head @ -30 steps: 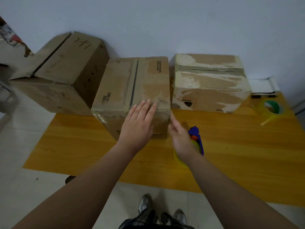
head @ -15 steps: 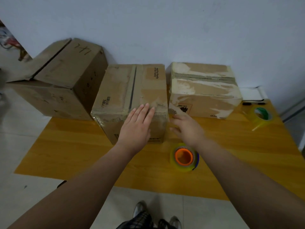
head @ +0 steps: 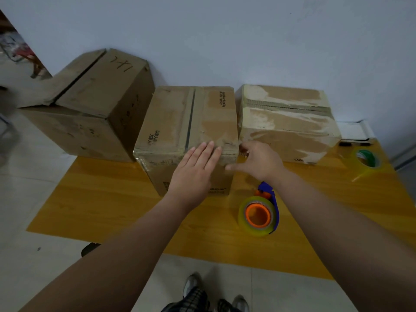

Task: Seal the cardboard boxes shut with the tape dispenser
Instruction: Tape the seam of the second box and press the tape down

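Left hand: the left hand (head: 193, 174) was laid flat on the front face of the middle box (head: 186, 122), fingers straight and together, the tips reaching the box's top front edge; nothing was gripped.
Right hand: the right hand (head: 261, 161) was held at the front right corner of the same box, fingers loosely spread, thumb pointed towards the left hand; nothing was held. Whether the corner was actually touched could not be told.
Tape dispenser: the tape dispenser (head: 261, 212), blue with an orange core and a yellowish roll, was lying on the table (head: 112, 199) just in front of the middle box and below the right wrist, apart from both hands.
Middle box: the flaps were closed, with a dark seam seen down the top.
Right box (head: 286, 122): set just beside the middle box against the wall, its surface torn in pale patches.
Left box (head: 90, 97): placed beside the table's far left corner, one top flap slightly raised.
Spare tape roll (head: 367, 158): left near the table's right edge, well apart from the hands.
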### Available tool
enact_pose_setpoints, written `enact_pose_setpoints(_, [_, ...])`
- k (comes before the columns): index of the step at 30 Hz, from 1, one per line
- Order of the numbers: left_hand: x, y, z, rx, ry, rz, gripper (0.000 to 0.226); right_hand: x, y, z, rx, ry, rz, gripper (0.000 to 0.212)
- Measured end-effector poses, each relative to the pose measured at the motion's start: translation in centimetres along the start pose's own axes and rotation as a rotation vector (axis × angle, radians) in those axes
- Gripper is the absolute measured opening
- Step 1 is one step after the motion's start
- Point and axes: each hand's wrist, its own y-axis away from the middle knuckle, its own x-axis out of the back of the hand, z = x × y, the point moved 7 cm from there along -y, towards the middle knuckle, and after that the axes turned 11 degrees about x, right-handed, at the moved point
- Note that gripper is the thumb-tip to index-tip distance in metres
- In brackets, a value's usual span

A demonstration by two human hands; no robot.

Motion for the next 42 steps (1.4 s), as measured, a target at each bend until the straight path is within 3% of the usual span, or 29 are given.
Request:
enact_pose_setpoints(5, [-0.1,0.0,0.0,-0.001,0.008,-0.009,0.071,0.8,1.1,-0.1,0.004,-0.139,0.181,0.097])
enact_pose_setpoints(8, [-0.2,0.0,0.1,0.000,0.002,-0.013,0.073,-0.4,1.0,-1.4,0.089,0.100,0.065,0.114])
enact_pose_setpoints(10, [0.0,-0.1,0.0,0.007,0.003,-0.007,0.072,-0.4,0.8,-2.6,0.214,0.198,0.042,0.104])
enact_pose_setpoints(14, [0.2,-0.5,-0.2,-0.006,-0.005,-0.003,0.066,0.1,1.3,-4.4,0.409,0.135,0.113,0.054])
enact_pose_setpoints(20, [1.2,-0.3,-3.7,-0.043,-0.034,-0.043,0.057,-0.1,1.5,-5.0,0.441,0.239,0.146,0.046])
enact_pose_setpoints(27, [1.9,3.5,-13.2,0.114,-0.055,-0.062,0.062,-0.8,1.8,-5.1,0.312,0.349,0.117,0.051])
enact_pose_setpoints(30, [2.7,3.0,-14.3,-0.001,0.094,-0.060,0.058,-1.3,2.3,-6.4,0.236,0.461,0.060,0.071])
enact_pose_setpoints(35, [5.1,-0.8,-16.3,-0.084,0.385,0.011,0.040,-3.5,-1.5,-16.3,0.340,0.309,0.141,0.060])
enact_pose_setpoints(39, [2.1,-2.6,-16.7,-0.141,0.325,-0.219,0.049,-6.9,-4.8,-18.1,0.167,0.434,0.024,0.066])
enact_pose_setpoints(42, [0.6,-2.4,-17.1,-0.198,0.236,-0.182,0.055,-7.8,-4.2,-17.9,0.144,0.620,0.018,0.075])
